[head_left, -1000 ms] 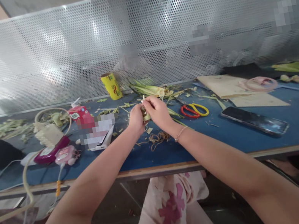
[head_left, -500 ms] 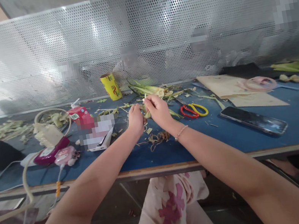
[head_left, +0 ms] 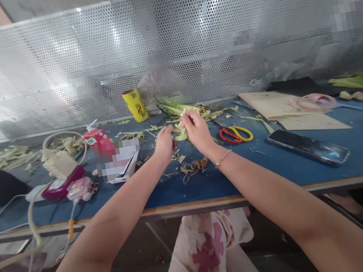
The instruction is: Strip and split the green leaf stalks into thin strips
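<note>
Over the middle of the blue table, my left hand [head_left: 165, 141] is closed on a pale green leafy piece [head_left: 181, 133], possibly husk. My right hand [head_left: 196, 128], with a bracelet at the wrist, pinches the upper right side of the same piece. The fingers hide much of it, so its exact kind is unclear. Just beyond the hands lies a bunch of long green leaves [head_left: 176, 107]. A tangle of brown string [head_left: 194, 167] rests below them. To the right are scissors [head_left: 236, 134] with one red and one yellow handle loop.
A yellow roll [head_left: 135, 105] stands before the perforated metal screen [head_left: 179, 24]. Left are a pink drink carton [head_left: 99, 142], a white device [head_left: 124, 167] and cables. On the right lie a phone [head_left: 308, 146], beige sheets [head_left: 268, 109] and a pink tape roll [head_left: 312, 103].
My right hand has moved slightly right, away from my left hand, so the gap between them is wider. More of the pale green piece shows. My left hand has barely moved.
</note>
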Motion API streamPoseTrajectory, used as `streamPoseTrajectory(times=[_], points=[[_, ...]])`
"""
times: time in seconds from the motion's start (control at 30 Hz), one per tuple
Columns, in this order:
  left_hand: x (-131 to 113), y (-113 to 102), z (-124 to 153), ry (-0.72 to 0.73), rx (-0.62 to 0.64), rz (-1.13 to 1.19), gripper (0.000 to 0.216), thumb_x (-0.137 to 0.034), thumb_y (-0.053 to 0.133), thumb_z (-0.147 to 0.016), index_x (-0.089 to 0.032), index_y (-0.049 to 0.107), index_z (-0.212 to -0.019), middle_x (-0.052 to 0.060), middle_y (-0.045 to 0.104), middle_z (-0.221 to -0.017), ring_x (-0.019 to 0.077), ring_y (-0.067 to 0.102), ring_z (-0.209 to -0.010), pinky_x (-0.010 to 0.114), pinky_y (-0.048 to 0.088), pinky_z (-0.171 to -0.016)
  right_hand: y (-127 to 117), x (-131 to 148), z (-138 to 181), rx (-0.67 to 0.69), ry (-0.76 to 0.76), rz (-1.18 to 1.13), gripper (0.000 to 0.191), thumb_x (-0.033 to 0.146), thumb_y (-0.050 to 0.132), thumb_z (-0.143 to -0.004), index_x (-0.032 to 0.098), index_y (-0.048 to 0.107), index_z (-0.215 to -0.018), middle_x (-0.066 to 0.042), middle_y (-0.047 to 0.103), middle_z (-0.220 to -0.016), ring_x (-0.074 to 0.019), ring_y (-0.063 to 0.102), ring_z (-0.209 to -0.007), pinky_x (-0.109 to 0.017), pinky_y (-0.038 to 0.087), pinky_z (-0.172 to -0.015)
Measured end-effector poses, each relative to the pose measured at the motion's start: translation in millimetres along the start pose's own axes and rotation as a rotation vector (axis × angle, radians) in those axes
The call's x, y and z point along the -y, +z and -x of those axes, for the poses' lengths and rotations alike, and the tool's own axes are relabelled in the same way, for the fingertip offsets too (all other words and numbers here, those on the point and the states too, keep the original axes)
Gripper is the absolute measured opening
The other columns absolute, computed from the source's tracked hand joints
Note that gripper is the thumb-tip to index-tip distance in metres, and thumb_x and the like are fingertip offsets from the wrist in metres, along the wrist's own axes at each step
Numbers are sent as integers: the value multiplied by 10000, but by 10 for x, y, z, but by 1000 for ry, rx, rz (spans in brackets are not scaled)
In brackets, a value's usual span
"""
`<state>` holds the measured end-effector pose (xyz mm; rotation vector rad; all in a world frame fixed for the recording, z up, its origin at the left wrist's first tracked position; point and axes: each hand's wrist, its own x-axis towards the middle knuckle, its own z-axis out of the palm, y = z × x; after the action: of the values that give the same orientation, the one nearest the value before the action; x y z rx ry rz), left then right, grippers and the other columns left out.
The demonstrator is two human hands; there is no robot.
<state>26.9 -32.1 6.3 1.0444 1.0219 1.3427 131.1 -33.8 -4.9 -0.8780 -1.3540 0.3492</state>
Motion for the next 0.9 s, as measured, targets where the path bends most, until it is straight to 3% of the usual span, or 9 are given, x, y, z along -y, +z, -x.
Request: streamPoseTrajectory(times=[0.23, 0.4, 0.47, 0.57, 0.63, 0.7, 0.8, 0.9], points=[[55, -88, -114, 171, 58, -125, 279, -304, 624, -819, -190, 467, -618, -71, 343, -468, 65, 329, -385, 202, 216, -426, -121, -203, -121, -171, 5, -2, 346, 478, 436, -916, 209, 465, -700, 25, 493, -657, -107, 484, -616, -261, 393, -643], [84, -92, -143, 139, 93, -171, 249, -308, 609, -828, -186, 501, -641, -33, 481, -563, 79, 385, -442, 209, 279, -467, -120, -270, -154, -180, 11, -53, 325, 457, 426, -923, 213, 440, -709, 30, 483, -658, -103, 472, -611, -252, 380, -632], [67, -90, -124, 185, 54, -193, 202, -276, 605, -827, -184, 509, -674, -15, 529, -657, 88, 441, -519, 211, 335, -529, -121, -267, -156, -184, 6, -57, 311, 454, 430, -921, 215, 440, -722, 29, 491, -671, -104, 482, -626, -254, 384, -646], [-3, -109, -53, 485, -56, -302, 83, -195, 624, -793, -194, 552, -752, 11, 557, -818, 114, 502, -725, 218, 388, -675, -143, -205, -140, -217, -5, -38, 296, 440, 425, -925, 215, 438, -734, 31, 493, -680, -103, 483, -635, -256, 386, -661], [-64, -124, 16, 704, -9, -386, 85, -160, 647, -758, -206, 602, -812, 32, 575, -924, 133, 506, -836, 227, 393, -739, -162, -137, -117, -215, -24, -19, 284, 409, 422, -931, 215, 430, -724, 31, 489, -675, -103, 476, -638, -258, 382, -665], [-107, -122, 86, 818, 108, -468, 127, -134, 672, -717, -208, 643, -814, 39, 588, -918, 145, 511, -856, 235, 394, -758, -170, -70, -87, -178, -52, -4, 270, 373, 422, -934, 215, 426, -715, 32, 481, -669, -105, 465, -636, -261, 376, -666], [-113, -89, 157, 833, 206, -525, 120, -133, 718, -662, -201, 663, -744, 29, 591, -805, 138, 511, -760, 241, 389, -710, -155, -11, -48, -110, -89, 7, 247, 342, 427, -932, 218, 431, -719, 32, 472, -663, -110, 454, -629, -269, 374, -661], [-85, -53, 167, 759, 189, -531, 73, -128, 686, -681, -190, 651, -666, 13, 580, -707, 120, 487, -659, 245, 377, -656, -125, -2, -31, -83, -101, 16, 237, 341, 432, -928, 219, 433, -725, 30, 475, -665, -116, 460, -639, -278, 381, -667]])
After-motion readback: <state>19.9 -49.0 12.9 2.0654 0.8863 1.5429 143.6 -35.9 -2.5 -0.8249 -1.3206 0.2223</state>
